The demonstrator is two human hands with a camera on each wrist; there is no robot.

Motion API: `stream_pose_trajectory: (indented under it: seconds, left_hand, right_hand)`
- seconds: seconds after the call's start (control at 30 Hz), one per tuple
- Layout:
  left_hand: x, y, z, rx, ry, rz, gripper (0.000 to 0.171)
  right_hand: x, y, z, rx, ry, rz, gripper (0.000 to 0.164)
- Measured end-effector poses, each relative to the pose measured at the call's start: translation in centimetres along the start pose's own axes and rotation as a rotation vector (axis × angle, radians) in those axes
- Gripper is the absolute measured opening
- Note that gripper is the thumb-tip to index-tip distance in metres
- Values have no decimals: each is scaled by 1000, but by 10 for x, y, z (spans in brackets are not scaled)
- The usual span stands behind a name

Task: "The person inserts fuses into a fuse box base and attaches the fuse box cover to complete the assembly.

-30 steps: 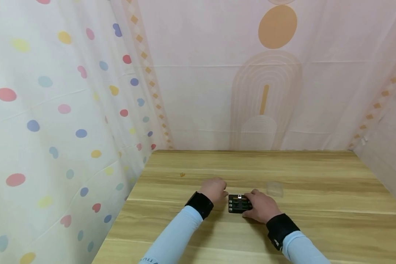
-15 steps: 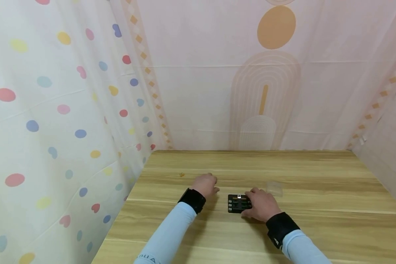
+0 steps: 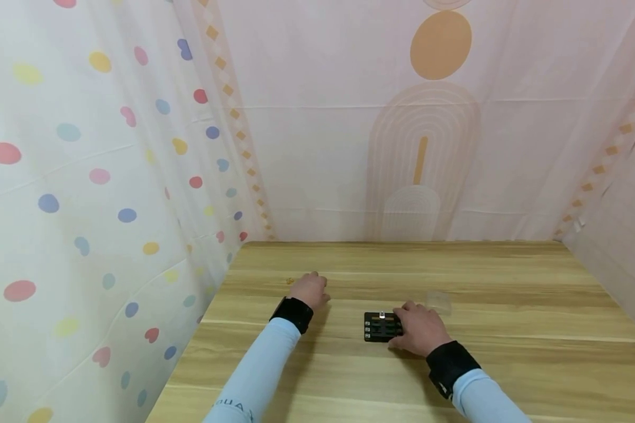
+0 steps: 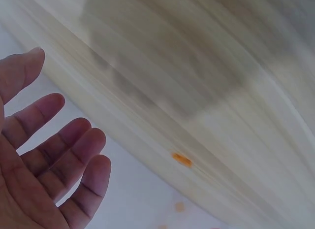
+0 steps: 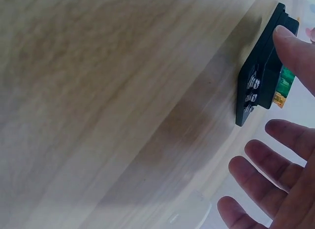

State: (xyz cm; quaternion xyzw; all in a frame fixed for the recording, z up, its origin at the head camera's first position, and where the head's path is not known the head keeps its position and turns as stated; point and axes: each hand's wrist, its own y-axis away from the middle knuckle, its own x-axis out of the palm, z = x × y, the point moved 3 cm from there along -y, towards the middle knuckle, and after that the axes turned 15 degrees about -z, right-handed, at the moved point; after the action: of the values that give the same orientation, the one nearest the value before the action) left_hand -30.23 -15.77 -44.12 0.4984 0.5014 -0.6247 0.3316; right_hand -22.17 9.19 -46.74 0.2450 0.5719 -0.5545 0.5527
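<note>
My right hand (image 3: 422, 329) holds a black fuse box (image 3: 376, 328) by its right end, the thumb on the near side. In the right wrist view, green and orange blade fuses (image 5: 285, 82) stand up from the box, and a row of screw terminals (image 5: 252, 93) runs along its edge. My left hand (image 3: 309, 291) hovers over the table, fingers apart and loosely bent, with nothing between them. Just beyond it lies a small orange piece (image 4: 182, 159), partly overlapped by the hand in the head view.
A clear plastic cover (image 3: 438, 302) lies on the wooden table (image 3: 487, 376) behind my right hand. Patterned curtains (image 3: 317, 147) hang along the table's back and left edges.
My left hand has moved away from the fuse box, left and farther back, to near the small orange piece. The right hand has stayed on the box.
</note>
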Motion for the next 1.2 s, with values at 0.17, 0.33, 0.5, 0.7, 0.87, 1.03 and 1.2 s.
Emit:
stream_pose_trajectory:
  seconds: [0.17, 0.33, 0.5, 0.7, 0.87, 1.03, 1.2]
  left_hand:
    - [-1, -2, 17, -52, 11, -13, 23]
    - [3, -4, 34, -97, -8, -9, 23]
    - [4, -4, 45, -151, -12, 4, 30]
    - [5, -8, 56, -183, -38, -5, 33]
    - [6, -11, 66, -206, -47, -7, 39]
    - [9, -11, 77, -223, -32, -3, 41]
    - [14, -12, 85, -247, -20, 7, 40]
  right_hand:
    - [0, 0, -1, 14, -3, 8, 73]
    - [1, 1, -1, 18, -2, 10, 73]
    - [2, 1, -2, 17, 0, 5, 73]
    - [3, 1, -3, 19, 1, 10, 74]
    - [2, 1, -4, 16, 0, 11, 75]
    - [3, 0, -6, 23, 8, 17, 75]
    - [3, -1, -6, 19, 21, 21, 75]
